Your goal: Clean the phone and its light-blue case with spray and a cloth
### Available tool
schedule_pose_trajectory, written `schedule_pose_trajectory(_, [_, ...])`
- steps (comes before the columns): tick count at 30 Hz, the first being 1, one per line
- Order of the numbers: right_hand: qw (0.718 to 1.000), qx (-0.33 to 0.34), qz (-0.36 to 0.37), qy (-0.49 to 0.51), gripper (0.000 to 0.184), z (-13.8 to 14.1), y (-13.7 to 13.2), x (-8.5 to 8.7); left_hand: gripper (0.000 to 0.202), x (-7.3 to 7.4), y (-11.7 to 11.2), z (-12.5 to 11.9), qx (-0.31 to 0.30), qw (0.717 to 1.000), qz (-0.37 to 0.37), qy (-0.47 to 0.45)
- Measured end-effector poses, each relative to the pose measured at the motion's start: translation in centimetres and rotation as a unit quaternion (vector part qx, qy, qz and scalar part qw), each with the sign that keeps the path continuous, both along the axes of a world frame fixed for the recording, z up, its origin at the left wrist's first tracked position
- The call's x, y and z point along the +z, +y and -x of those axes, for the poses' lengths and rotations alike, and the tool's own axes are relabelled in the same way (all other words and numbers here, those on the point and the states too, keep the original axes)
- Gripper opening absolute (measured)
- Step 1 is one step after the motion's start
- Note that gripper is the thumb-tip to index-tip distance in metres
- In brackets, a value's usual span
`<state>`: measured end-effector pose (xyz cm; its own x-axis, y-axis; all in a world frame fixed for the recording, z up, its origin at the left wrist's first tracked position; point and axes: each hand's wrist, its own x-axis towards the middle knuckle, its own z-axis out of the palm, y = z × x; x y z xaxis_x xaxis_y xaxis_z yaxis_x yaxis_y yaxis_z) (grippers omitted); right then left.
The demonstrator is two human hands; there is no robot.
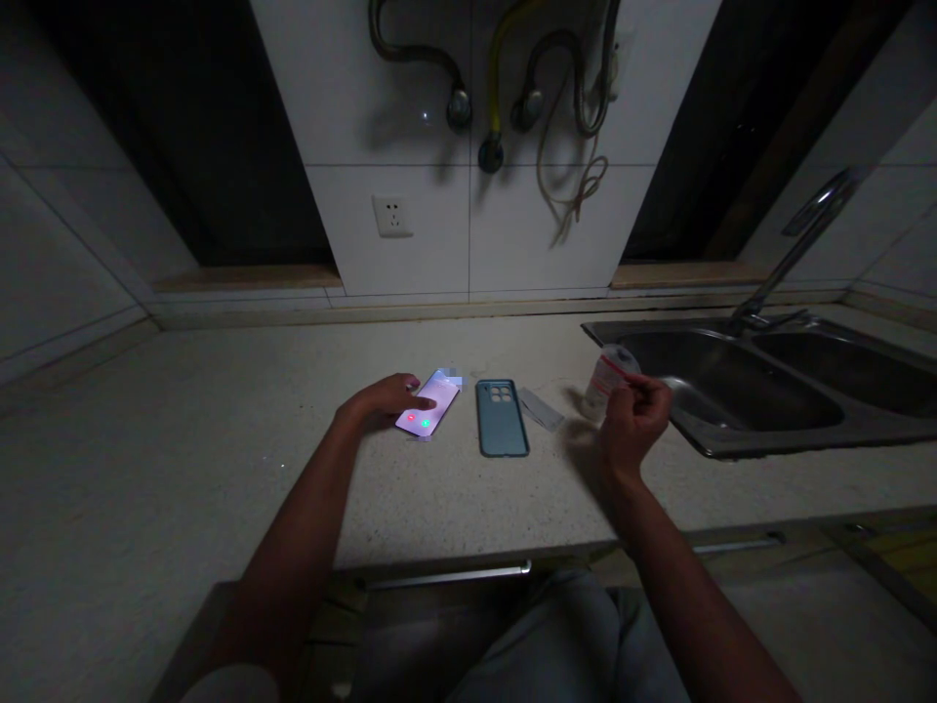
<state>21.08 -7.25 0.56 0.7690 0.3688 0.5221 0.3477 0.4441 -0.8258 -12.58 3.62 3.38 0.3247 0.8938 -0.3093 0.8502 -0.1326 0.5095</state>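
A lit phone [431, 402] lies on the speckled countertop [220, 430], its screen showing a red and a green button. My left hand [381, 400] rests on the counter with a finger stretched onto the phone's left edge. To the right lies a blue phone case [502, 418], back up. My right hand [633, 420] is raised near the sink, fingers pinched on something thin that I cannot make out, just in front of a small white bottle [606, 381]. A small flat packet [542, 408] lies between the case and the bottle.
A steel double sink [768, 391] with a tap [797, 244] fills the right side. On the tiled back wall are a socket [393, 216] and several hoses [505, 88]. My knees show below the counter's front edge.
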Motion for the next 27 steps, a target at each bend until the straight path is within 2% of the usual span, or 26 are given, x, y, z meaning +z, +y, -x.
schedule_pose_trajectory(5, [1.000,0.004,0.000,-0.008,0.018,0.0,0.0,0.0,0.064,0.2,-0.2,0.1,-0.007,1.000,0.007,-0.012])
schedule_pose_trajectory(14, [1.000,0.014,0.007,-0.009,0.018,-0.1,0.1,-0.2,0.068,0.2,0.5,1.0,-0.080,0.996,-0.016,0.030])
schedule_pose_trajectory(27, [0.999,0.030,0.022,-0.008,0.018,0.0,0.1,-0.5,0.062,0.1,0.4,1.0,-0.067,0.997,-0.019,0.020])
